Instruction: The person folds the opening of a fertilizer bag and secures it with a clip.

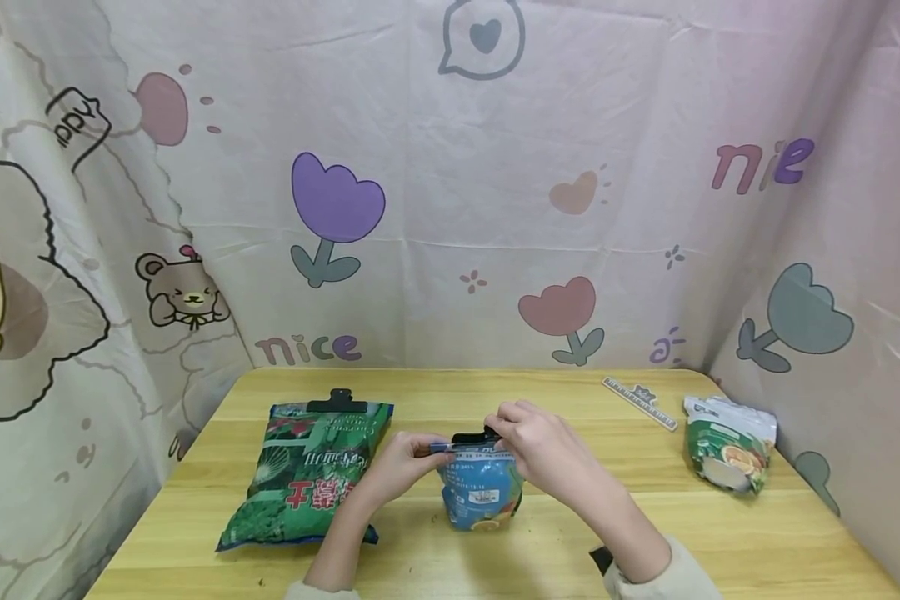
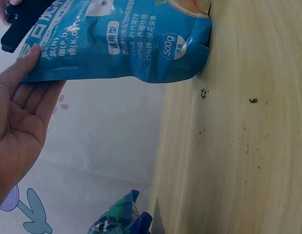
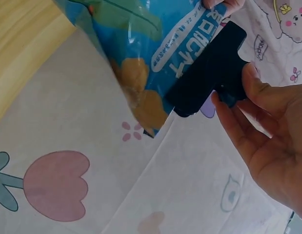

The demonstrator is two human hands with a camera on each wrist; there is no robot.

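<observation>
A blue pouch [image 1: 483, 492] stands on the table in the head view, with white print and a 500g mark in the left wrist view. My left hand [image 1: 401, 462] pinches its top corner, thumb on the printed face and fingers behind. My right hand [image 1: 540, 446] pinches the handle of a black clip [image 3: 209, 73] between thumb and fingers. In the right wrist view the clip lies along the pouch's top edge, its long bar over the edge. Whether its jaws grip the pouch fully I cannot tell.
Left of the pouch lies a large green bag [image 1: 307, 475] topped by another black clip [image 1: 337, 402]. At the right sits a white and green pouch [image 1: 729, 446], with a ruler-like strip [image 1: 641, 402] behind it. Dark specks [image 2: 253, 101] dot the wooden table [image 1: 412, 554]. Patterned cloth [image 1: 435, 192] hangs around it.
</observation>
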